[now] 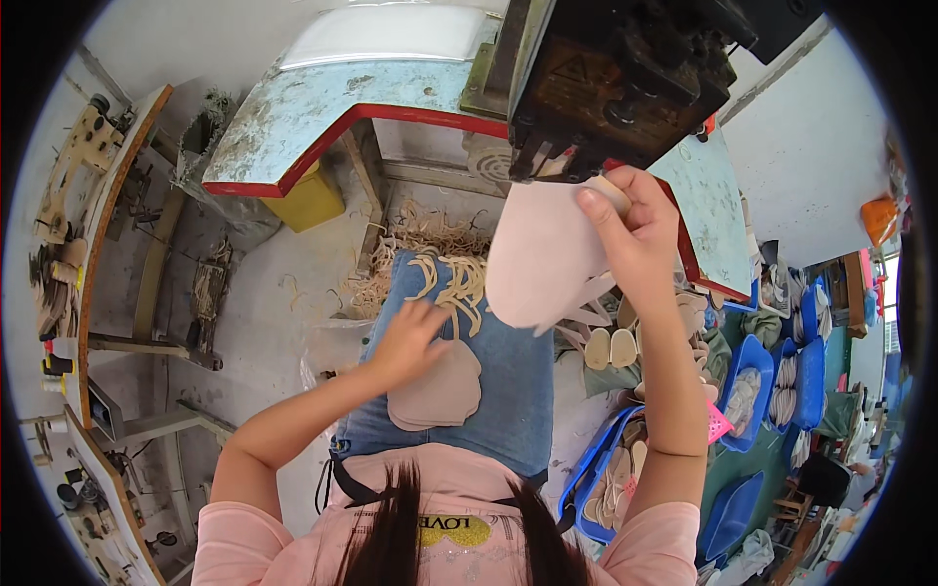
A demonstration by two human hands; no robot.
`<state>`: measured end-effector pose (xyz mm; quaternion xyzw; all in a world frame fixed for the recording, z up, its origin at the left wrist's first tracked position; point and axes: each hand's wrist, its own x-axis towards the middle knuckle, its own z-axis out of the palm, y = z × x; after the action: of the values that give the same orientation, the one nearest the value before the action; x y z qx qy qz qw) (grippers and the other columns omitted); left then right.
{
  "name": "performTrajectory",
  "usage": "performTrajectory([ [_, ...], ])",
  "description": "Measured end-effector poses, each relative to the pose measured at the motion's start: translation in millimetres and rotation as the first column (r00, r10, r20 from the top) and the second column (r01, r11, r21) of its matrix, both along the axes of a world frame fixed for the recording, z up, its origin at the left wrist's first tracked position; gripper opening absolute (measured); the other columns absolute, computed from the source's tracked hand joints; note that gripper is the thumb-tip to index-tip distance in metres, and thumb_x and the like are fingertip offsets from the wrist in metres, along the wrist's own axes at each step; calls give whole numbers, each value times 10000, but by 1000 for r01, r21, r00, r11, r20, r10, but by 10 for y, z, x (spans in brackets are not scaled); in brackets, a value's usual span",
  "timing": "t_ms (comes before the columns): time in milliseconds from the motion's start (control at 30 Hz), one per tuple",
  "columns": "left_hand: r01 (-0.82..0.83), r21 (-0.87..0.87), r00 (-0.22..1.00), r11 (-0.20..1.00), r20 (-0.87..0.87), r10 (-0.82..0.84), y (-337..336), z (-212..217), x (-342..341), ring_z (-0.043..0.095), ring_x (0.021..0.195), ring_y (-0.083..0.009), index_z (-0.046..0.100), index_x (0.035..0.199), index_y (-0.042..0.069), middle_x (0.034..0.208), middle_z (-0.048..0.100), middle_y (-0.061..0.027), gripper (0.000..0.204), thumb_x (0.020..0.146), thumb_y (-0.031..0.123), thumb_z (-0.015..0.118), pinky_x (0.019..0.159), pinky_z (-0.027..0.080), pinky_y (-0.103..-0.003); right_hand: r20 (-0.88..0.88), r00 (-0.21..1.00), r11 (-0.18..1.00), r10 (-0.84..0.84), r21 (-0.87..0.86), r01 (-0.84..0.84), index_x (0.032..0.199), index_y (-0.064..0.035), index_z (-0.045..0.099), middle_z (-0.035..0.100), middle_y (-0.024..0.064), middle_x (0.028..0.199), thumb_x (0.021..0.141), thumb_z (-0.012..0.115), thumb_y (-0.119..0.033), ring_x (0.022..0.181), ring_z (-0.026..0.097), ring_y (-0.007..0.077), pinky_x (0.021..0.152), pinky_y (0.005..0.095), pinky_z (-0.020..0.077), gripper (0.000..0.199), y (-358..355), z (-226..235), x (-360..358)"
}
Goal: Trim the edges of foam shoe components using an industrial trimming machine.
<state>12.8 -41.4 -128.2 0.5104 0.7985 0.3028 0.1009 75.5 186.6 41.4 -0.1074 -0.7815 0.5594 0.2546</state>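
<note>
My right hand (640,225) is closed on the edge of a pale pink insole (542,254), thumb on top. The insole's far end is right under the head of a black machine (620,93), which hides part of it. More thin pale layers show below its lower edge. On my lap lies a small stack of beige insoles (436,393). My left hand (408,340) is over the top of that stack with fingers extended, holding nothing that I can see. Curved cream trimmings (464,285) lie on my jeans just beyond its fingertips.
A worn light-blue worktable (322,98) with a red edge stands ahead. Below it are a yellow bin (306,200) and heaped trimmings (420,234). At my right are blue baskets (750,391) and loose insoles (611,349). Another bench (122,195) with a sewing machine stands left.
</note>
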Motion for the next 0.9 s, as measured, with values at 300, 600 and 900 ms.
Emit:
performTrajectory([
  [300,-117,312,603,943,777,-183,605,1534,-539,505,583,-65,597,830,-34,669,579,-23,255,816,210,525,549,414,-225,-45,997,998,-66,11,67,757,-52,415,404,-54,674,836,518,-190,624,327,11,535,162,295,189,-235,-330,-8],
  [600,-105,244,421,964,889,-180,469,1711,-684,546,593,-60,605,891,-15,733,608,-44,199,774,145,588,528,449,-201,399,727,829,559,-245,-503,993,-1,531,575,41,910,727,630,-121,843,527,106,752,239,426,309,33,-636,284],
  [900,-241,367,299,898,909,-291,476,1528,-398,525,663,-40,566,883,17,762,592,-15,145,794,132,564,582,414,-188,231,965,957,125,-284,-56,786,-40,549,574,-5,693,714,629,-112,601,520,49,548,185,418,130,582,-101,529],
])
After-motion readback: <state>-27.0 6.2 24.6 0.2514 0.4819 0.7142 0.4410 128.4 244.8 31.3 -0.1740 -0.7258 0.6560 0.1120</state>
